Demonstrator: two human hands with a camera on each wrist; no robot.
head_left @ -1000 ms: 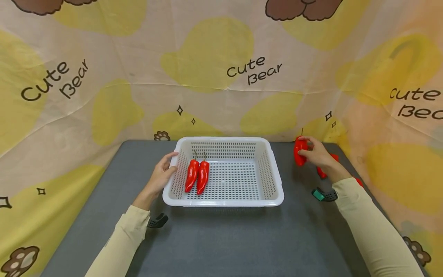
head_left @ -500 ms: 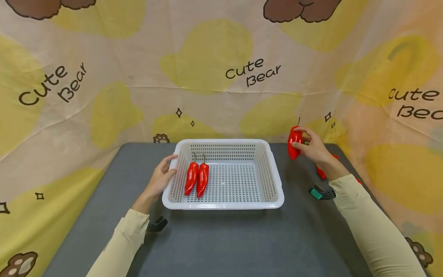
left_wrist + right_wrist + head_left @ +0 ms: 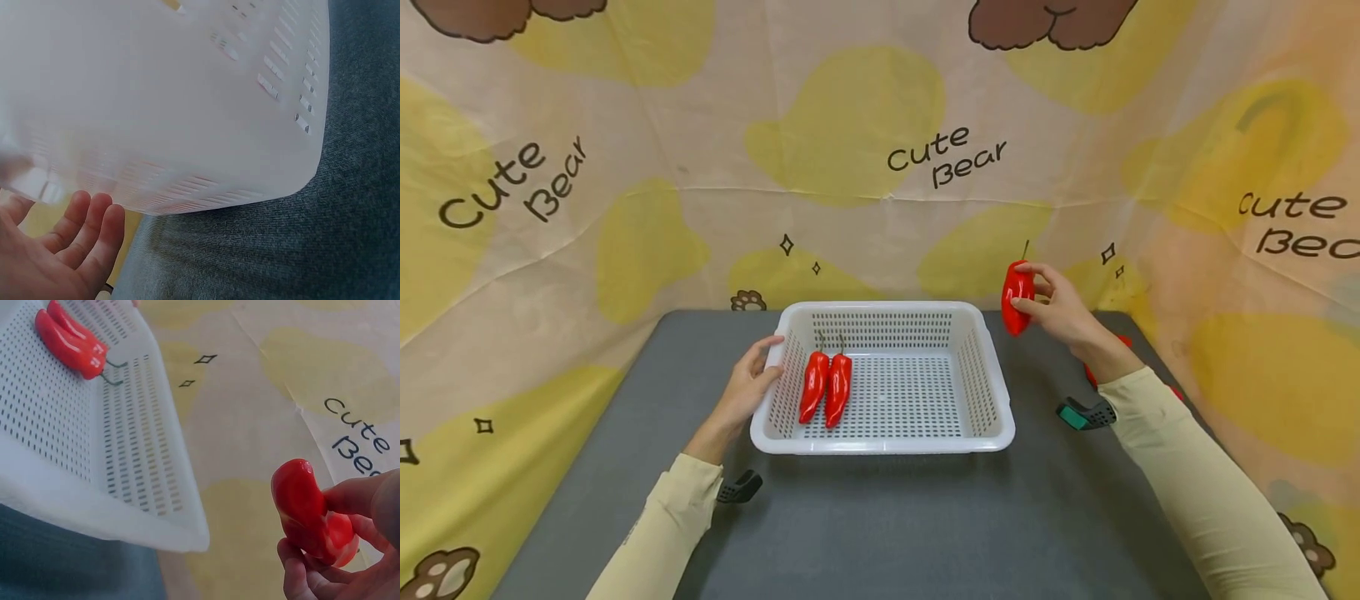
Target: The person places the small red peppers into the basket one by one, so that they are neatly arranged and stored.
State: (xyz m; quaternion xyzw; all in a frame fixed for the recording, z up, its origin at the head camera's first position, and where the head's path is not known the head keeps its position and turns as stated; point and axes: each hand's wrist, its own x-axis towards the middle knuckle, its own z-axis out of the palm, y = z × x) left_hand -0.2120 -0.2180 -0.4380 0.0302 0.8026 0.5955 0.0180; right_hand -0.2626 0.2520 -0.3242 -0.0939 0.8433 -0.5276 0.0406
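Note:
A white perforated plastic basket (image 3: 883, 446) stands on the table in the head view. My left hand (image 3: 748, 383) holds its left rim; in the left wrist view, several fingers (image 3: 111, 228) lie by the outer wall. Inside, on the left, two red peppers (image 3: 815, 387) lie side by side, stems toward the back. To the right of the basket, my right hand (image 3: 1060, 308) pinches another red pepper (image 3: 1017, 296) between thumb and fingers, above the table. It hangs nearly upright, stem up. The right wrist view shows this pepper (image 3: 300, 500) apart from the basket's rim.
More red peppers (image 3: 1091, 377) lie at the table's right side, partly hidden by the right wrist and sleeve. A grey cloth covers the table (image 3: 880, 525). A printed curtain (image 3: 850, 125) hangs behind and on both sides.
My right hand has carried the pepper up and left, toward the basket's right side. The left hand and the two peppers in the basket have stayed in place.

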